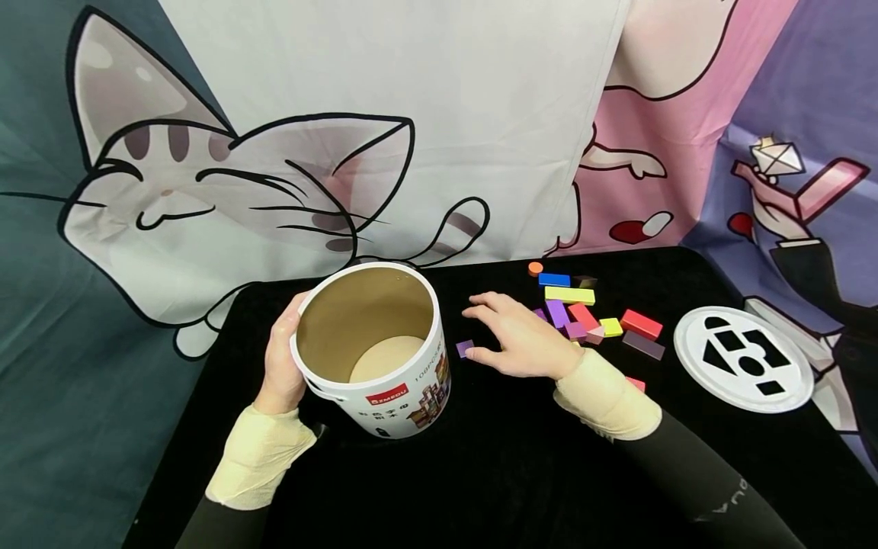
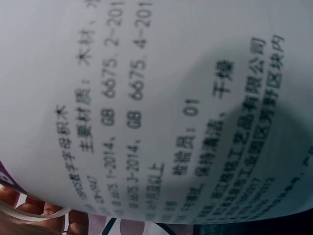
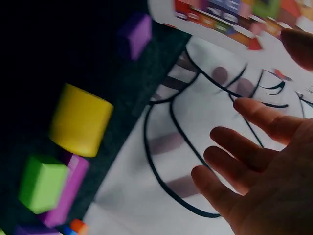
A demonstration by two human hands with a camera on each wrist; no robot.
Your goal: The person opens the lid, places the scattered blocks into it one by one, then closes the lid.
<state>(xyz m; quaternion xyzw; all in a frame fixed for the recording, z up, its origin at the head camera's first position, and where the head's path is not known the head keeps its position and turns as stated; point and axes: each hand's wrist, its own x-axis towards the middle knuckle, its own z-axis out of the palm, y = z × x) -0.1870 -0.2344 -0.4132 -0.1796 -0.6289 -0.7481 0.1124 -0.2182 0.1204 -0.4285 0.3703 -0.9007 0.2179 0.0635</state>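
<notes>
A white plastic bucket (image 1: pixel 398 408) with printed labels stands tilted on the black table in the head view, its mouth toward me and no blocks visible inside. My left hand (image 1: pixel 283 366) grips it by the left side near the rim; in the left wrist view printed text on the wall fills most of the picture, with fingers (image 2: pixel 41 213) at the lower left. To the right of the bucket, my right hand (image 1: pixel 517 335) hovers palm down with relaxed fingers, holding nothing. Close to its thumb lies a small purple block (image 1: pixel 464 348); whether they touch I cannot tell.
Several coloured blocks lie beyond the right hand, among them a long yellow-green one (image 1: pixel 569 295), a blue one (image 1: pixel 554 280) and a red one (image 1: pixel 642 324). A white lid (image 1: pixel 727 389) with shaped holes lies at the right. Cartoon-printed cloth (image 1: pixel 480 114) hangs behind the table.
</notes>
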